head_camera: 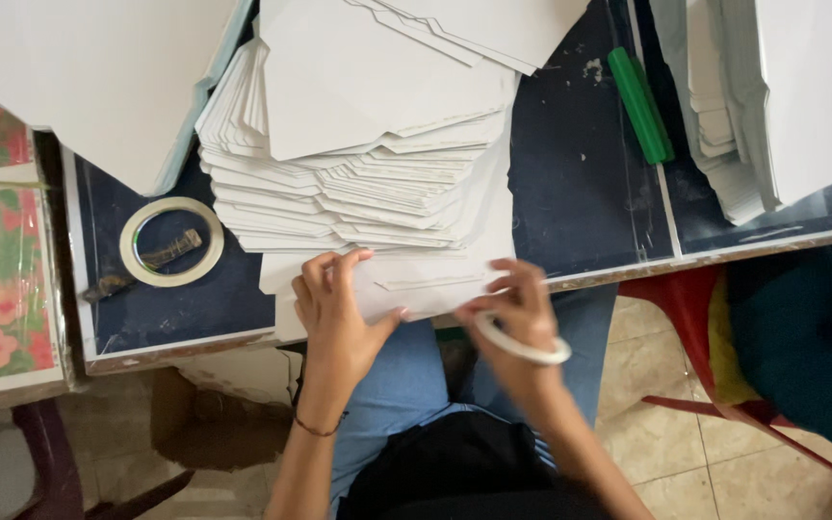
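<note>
My left hand (334,308) presses flat, fingers spread, on the card sheet (416,279) at the table (580,193) edge. Right hand (517,318) grips a tape roll (522,345) beside it. Sheet looks light, bendy; I'd pinch its near edge.

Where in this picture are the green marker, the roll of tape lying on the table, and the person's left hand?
green marker (640,104), head view, middle of its barrel.
roll of tape (137,265), head view, its lower left rim.
left hand (332,310), head view, back of the hand.

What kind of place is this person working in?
Probably a small home or craft workshop for paper goods: stacks of cut white card sheets, a tape roll on the dark table, and a green cutter.
</note>
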